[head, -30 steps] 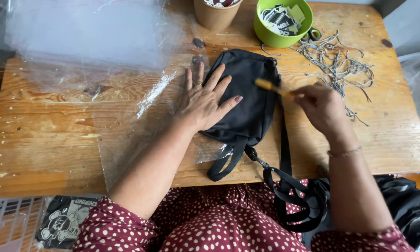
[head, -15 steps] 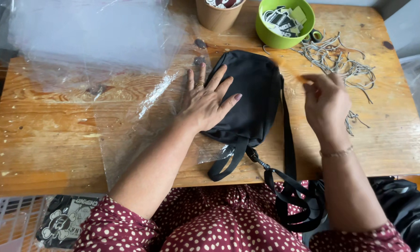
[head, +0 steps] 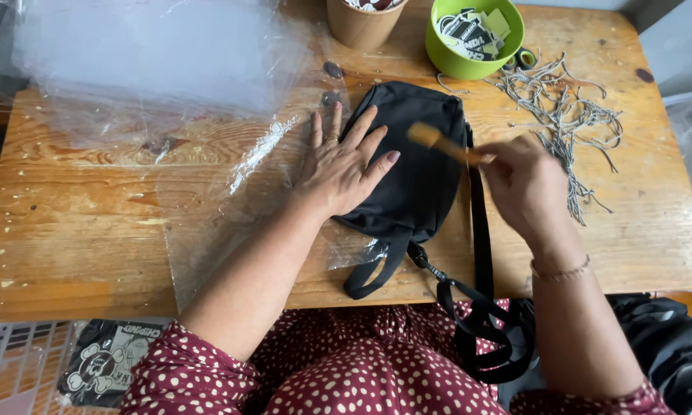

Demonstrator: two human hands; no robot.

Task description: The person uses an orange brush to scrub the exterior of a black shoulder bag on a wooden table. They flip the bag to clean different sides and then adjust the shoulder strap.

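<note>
A small black bag (head: 423, 154) lies on the wooden table (head: 77, 223), its strap (head: 480, 253) running off the front edge into my lap. My left hand (head: 342, 165) rests flat, fingers spread, on the bag's left side. My right hand (head: 526, 184) hovers just right of the bag, pinching a thin tan wooden stick (head: 438, 142) that slants over the bag's upper right; the stick is blurred.
Clear plastic sheets (head: 154, 69) cover the table's left and back. A green bowl (head: 469, 65) of printed tags and a brown paper cup (head: 361, 27) stand at the back. A pile of grey cords (head: 569, 115) lies right of the bag. A crate (head: 23, 369) sits below left.
My right hand was holding the stick, then dipped toward the cords with the stick out of sight, and now is back beside the bag with the stick over it. The left hand stayed put.
</note>
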